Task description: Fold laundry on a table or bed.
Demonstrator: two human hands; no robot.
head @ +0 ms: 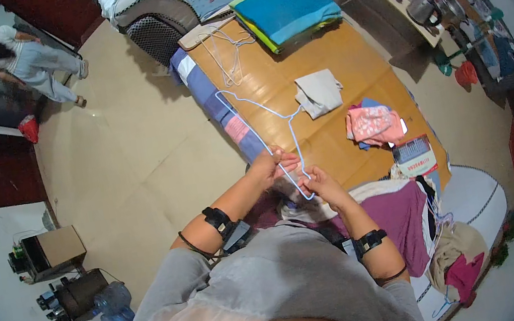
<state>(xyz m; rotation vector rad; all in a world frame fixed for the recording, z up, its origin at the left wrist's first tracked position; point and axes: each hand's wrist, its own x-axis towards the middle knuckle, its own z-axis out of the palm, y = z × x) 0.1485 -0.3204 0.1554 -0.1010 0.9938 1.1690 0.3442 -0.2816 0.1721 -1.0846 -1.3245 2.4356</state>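
A light-blue clothes hanger (256, 133) is held in front of me over the edge of the table. My left hand (272, 165) has its long straight bar between thumb and fingers. Close to the hanger's near end, my right hand (324, 187) pinches the wire. The hanger's neck points right, towards a folded pale grey cloth (319, 94) on the brown table cover (269, 80). Farther right lies a folded pink patterned garment (372, 125) on other fabric. A purple garment (395, 219) is spread beside my right forearm.
Several white hangers (229, 56) lie at the table's far left, beside a folded blue towel or cloth (296, 8). A printed card or packet (415, 155) rests near the right edge. A person (32, 62) walks at the upper left. Clothes on hangers (457, 249) lie on a white seat.
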